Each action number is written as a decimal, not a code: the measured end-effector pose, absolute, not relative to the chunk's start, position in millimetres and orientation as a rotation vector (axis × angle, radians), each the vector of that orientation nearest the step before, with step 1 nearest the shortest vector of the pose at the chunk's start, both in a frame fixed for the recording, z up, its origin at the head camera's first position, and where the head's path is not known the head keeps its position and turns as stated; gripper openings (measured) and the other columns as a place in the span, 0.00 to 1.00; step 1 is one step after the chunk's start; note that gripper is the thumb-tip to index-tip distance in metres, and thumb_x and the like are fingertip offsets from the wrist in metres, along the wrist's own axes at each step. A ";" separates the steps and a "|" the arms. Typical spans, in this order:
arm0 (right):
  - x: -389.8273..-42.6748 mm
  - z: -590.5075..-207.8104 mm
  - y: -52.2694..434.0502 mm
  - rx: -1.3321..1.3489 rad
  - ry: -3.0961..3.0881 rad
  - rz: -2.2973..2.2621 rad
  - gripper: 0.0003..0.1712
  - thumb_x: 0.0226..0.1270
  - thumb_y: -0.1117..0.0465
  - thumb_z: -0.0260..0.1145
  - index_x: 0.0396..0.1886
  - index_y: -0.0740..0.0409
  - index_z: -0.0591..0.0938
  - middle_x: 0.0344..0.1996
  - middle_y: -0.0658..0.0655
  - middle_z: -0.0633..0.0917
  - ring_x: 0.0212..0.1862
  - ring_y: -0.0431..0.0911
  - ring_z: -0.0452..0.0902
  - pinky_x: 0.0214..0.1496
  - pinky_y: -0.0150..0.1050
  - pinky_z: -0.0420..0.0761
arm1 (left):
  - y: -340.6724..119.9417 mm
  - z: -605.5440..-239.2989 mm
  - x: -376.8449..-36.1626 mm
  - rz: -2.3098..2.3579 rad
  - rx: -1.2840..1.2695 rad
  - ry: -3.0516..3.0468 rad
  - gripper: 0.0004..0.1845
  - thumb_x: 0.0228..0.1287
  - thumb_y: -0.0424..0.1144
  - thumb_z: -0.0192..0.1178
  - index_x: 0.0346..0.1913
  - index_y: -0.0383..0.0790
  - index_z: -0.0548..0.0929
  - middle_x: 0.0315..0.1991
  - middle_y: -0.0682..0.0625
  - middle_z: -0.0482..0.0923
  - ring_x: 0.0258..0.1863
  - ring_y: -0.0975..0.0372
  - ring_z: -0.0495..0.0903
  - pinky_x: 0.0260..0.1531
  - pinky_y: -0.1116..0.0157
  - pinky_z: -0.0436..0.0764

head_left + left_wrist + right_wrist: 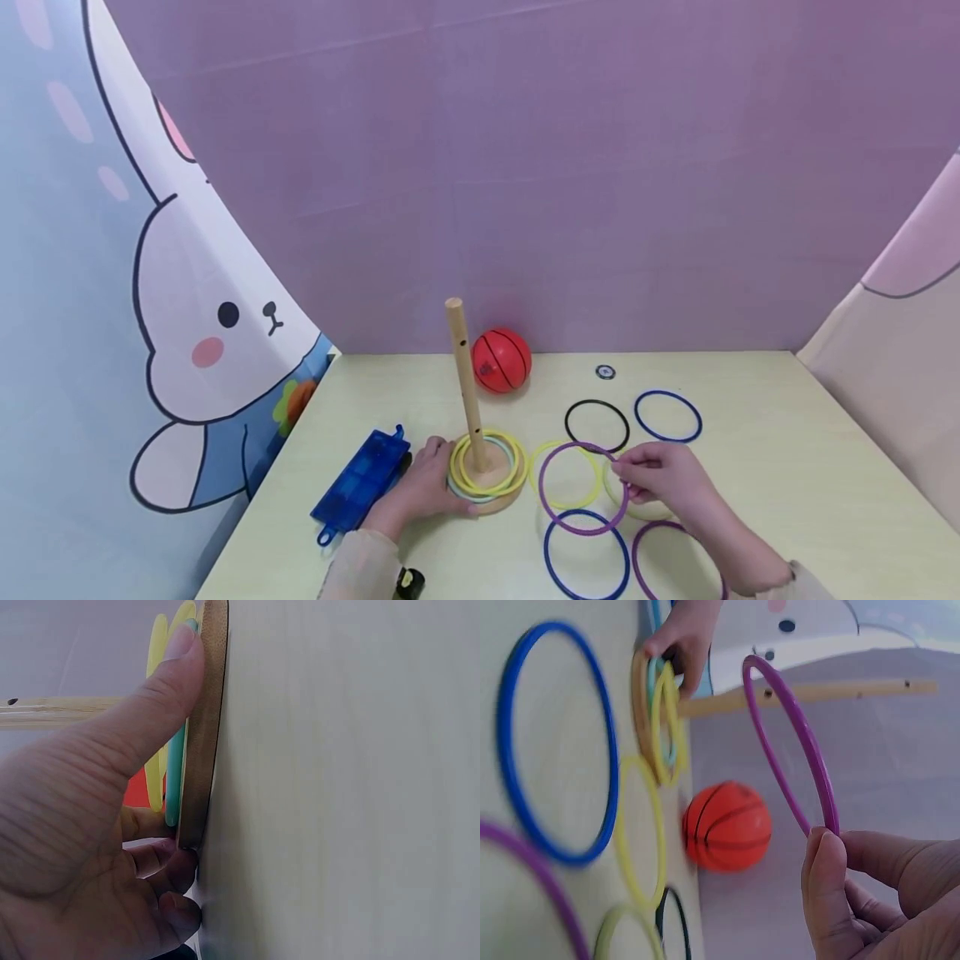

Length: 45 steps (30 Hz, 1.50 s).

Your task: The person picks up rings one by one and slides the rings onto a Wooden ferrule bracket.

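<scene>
Pinches a purple ring with the right hand, clamped at its edge between thumb and fingertips, lifted off the table and extending leftward from them. Grips a wooden stand with the left hand, thumb and fingers clamped on the left side of its round base. Just right of the left fingers, around the pole, two yellow rings and a turquoise ring. Left of the right fingers, on the table, a loose yellow ring; beneath them, a pale yellow-green ring, partly hidden. Nearer than the right fingers, a blue ring and another purple one. Beyond them, a black ring and a second blue one; farther, a small disc. Left of the left fingers, a blue tray; beyond them to the right, a red ball.
</scene>
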State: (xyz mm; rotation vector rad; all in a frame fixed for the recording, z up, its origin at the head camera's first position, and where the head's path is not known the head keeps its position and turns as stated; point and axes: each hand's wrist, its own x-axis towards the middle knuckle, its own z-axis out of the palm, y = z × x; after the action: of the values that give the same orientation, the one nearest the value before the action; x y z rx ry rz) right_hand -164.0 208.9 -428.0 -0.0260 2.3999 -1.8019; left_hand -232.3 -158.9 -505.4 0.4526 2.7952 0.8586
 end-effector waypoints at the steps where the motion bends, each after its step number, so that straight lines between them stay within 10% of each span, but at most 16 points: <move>1: -164.5 -425.6 203.8 -0.036 2.389 -1.808 0.15 0.61 0.64 0.70 0.41 0.73 0.82 0.26 0.57 0.85 0.27 0.46 0.81 0.32 0.39 0.84 | -158.8 -505.3 -232.2 0.857 0.453 2.797 0.60 0.35 0.65 0.76 0.71 0.38 0.64 0.56 0.49 0.63 0.56 0.54 0.66 0.57 0.50 0.73; 45: -201.7 -260.2 86.2 -0.318 2.197 -2.309 0.15 0.63 0.61 0.71 0.43 0.68 0.83 0.32 0.60 0.84 0.27 0.46 0.82 0.36 0.39 0.85 | -158.1 -504.9 -233.4 0.797 0.450 2.811 0.60 0.35 0.66 0.76 0.71 0.39 0.64 0.57 0.47 0.64 0.57 0.53 0.66 0.57 0.50 0.73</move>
State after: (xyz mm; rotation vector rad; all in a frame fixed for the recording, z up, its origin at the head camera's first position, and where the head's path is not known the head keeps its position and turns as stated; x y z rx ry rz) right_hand -201.7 86.2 -260.2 -0.3184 2.1970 -2.3086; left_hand -233.4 -158.1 -504.9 0.4496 2.8107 0.7975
